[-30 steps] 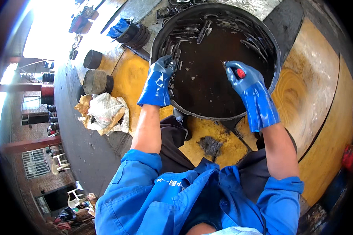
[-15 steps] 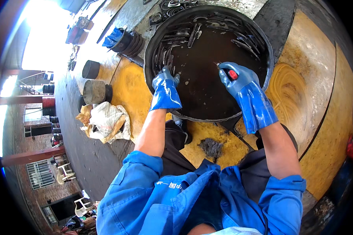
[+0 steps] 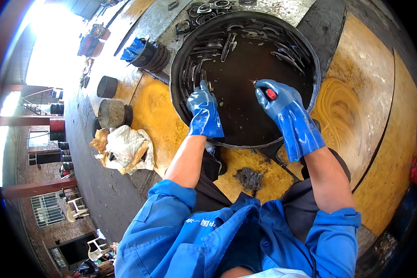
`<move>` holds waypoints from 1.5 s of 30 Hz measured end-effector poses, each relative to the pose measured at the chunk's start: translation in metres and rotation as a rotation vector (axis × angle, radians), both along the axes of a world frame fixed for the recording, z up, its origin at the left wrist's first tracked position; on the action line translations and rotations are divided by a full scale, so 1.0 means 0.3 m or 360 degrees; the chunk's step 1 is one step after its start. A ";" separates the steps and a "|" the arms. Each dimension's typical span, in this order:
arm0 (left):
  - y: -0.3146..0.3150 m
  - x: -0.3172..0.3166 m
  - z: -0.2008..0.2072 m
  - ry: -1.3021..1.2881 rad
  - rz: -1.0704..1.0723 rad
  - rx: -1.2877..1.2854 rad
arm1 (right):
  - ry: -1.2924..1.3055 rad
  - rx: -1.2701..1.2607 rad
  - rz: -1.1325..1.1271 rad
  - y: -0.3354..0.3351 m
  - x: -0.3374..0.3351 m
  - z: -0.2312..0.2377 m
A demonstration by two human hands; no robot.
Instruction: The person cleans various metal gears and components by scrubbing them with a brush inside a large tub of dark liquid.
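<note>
Left hand: lies farther right over the tub than a second ago, when it was at the left wall; left hand point(image 3: 203, 98) now has a finger stretched toward the far side.
Left grip: fingers partly curled beside the thin pieces; cannot tell whether anything is held.
Right hand: right hand point(image 3: 277, 96) keeps about the same spot over the right half of the tub.
Right grip: closed around a red-ended tool point(image 3: 271, 94); its thin tip pokes out leftward, too small to make out.
Gloves: smooth, shiny blue, wet-looking highlights, long cuffs.
Tub: wide, round, dark tub point(image 3: 180, 65), grimy walls, slightly uneven rim.
Liquid: dark brown liquid point(image 3: 245, 116), pale flecks on its surface.
Thin pieces: thin pieces point(image 3: 208, 46), narrow, glossy, some curved, ranged along the left, far and right walls inside the tub; one slants at the far left.
Far side: dark ring-shaped parts point(image 3: 205, 13) heaped just beyond the rim.
Far left: bucket point(image 3: 146, 58) with crumpled blue material on top.
Left: two open cylinders, dark one point(image 3: 107, 86) and greyer one point(image 3: 111, 113); nearer, a wrinkled white-and-tan bag point(image 3: 125, 147).
Near side: grey, fibrous-looking clump point(image 3: 249, 179) on yellow, stained floor sheets point(image 3: 280, 183).
</note>
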State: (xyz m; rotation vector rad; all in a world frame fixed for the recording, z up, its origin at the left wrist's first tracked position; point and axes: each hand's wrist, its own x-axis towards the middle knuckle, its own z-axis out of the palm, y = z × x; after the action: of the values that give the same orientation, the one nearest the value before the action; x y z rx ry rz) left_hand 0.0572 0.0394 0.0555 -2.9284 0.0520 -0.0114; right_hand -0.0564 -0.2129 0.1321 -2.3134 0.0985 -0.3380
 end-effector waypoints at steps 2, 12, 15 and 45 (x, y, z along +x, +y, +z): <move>0.038 0.018 -0.022 -0.0060 0.0053 -0.0094 | 0.0006 -0.0003 0.0012 0.008 0.001 -0.002; -0.059 0.073 -0.008 0.0241 0.0195 -0.0383 | 0.0239 0.0153 0.0007 -0.035 0.003 0.015; 0.035 0.081 -0.027 0.0339 0.0366 -0.0438 | 0.0312 0.0311 0.0116 0.033 0.035 -0.055; -0.039 -0.137 0.038 0.1024 0.0350 -0.2189 | 0.0765 0.1730 -0.0573 0.125 0.244 -0.303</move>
State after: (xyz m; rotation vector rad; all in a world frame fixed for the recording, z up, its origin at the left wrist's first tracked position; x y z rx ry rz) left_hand 0.0162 0.0277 0.0668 -4.0288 -0.2956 1.4699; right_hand 0.0166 -0.1753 0.0411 -1.2354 0.7446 0.1105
